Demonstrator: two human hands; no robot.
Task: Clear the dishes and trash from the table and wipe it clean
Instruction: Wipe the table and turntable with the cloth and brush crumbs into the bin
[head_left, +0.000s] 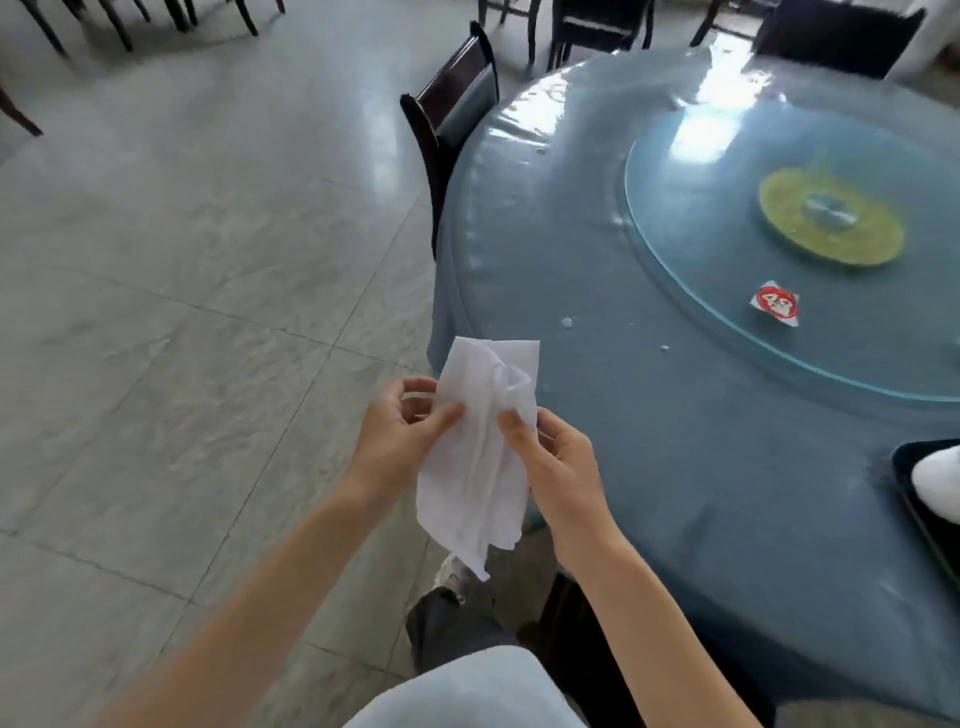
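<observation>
Fingers (441, 415) of left hand (400, 441) pinch the left edge of a thin white crumpled wipe cloth (478, 457); right hand (556, 462) fingers pinch its right side. Cloth hangs in the air between both hands, off the near-left edge of the round blue plastic-covered worktop (701, 493), above grey tiled floor (182, 312). On the worktop: round glass turntable (727, 322) with yellow centre disc (831, 218), small red-and-white wrapper (775, 304) on the glass, white crumbs (567, 322) near the edge, dark tray (930, 525) holding a white dish (940, 483) at right. Dark wooden chair (452, 109) beside worktop.
</observation>
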